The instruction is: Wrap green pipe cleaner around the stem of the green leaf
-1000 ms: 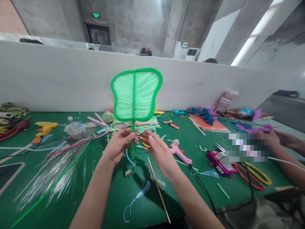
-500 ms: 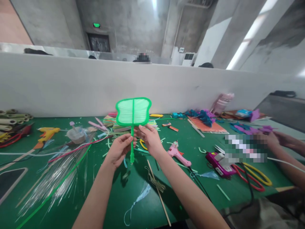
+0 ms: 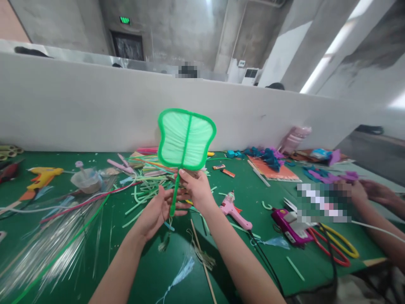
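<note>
A green hand fan [image 3: 198,141] with a pale pleated face and a darker green rim and spine is held up over the table, tilted a little to the right. My right hand [image 3: 198,188] pinches the top of its handle just under the face. Behind and beside the lower handle, my left hand [image 3: 163,209] has its fingers spread. A small tassel [image 3: 163,244] hangs from the handle's end. Below lie a light blue tassel [image 3: 183,272] and a thin wooden stick [image 3: 204,261] with a beige tassel [image 3: 205,257] across it.
Green strips [image 3: 142,196] and clear rods [image 3: 71,236] litter the green table. A pink glue gun [image 3: 236,211] lies right of my arm, a yellow glue gun [image 3: 44,177] at the left. Farther right are a purple power strip [image 3: 291,226] and another person's hands [image 3: 360,194]. A white partition [image 3: 95,109] stands behind.
The fan has risen, come closer and tilted to the right. My left hand has loosened from the handle and its fingers have spread, while my right hand keeps its hold.
</note>
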`<state>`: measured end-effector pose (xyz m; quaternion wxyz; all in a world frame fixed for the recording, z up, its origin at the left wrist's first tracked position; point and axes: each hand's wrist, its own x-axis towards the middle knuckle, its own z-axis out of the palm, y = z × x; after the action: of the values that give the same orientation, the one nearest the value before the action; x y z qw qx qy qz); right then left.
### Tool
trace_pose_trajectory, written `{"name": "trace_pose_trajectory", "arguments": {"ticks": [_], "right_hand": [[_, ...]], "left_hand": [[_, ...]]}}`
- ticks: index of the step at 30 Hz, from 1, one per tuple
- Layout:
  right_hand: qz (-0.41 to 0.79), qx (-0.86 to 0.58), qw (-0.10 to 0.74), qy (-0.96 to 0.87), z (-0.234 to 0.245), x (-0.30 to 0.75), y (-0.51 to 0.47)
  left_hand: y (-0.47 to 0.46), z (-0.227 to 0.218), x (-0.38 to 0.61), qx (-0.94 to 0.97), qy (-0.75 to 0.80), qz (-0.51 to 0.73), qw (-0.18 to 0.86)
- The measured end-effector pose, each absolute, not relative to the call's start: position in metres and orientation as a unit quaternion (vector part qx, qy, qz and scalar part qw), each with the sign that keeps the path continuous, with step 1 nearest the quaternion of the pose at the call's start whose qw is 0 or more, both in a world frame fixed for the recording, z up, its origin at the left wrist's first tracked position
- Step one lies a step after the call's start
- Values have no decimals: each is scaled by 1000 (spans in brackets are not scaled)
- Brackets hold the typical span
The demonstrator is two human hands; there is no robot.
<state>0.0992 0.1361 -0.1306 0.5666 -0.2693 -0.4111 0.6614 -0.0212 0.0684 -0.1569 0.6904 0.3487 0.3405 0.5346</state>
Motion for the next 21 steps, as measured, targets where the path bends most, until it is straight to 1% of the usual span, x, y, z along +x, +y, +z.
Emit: {"name": "trace_pose_trajectory", "arguments": {"ticks": [3,7,14,21], "right_hand": [[665,-271,568,-402,-128,98,147],[683,-263,540,-417,-124,99,154],[700,-260,497,-442,-135,94,161],[742,-299,432,-417,-134,83,164]], "left_hand": [[74,-162,-25,312,340,549,697],[80,-164,-35,291,366,596,653],[77,-164,-47,311,414,572,637],[90,-176,-51,265,446,617,591]]}}
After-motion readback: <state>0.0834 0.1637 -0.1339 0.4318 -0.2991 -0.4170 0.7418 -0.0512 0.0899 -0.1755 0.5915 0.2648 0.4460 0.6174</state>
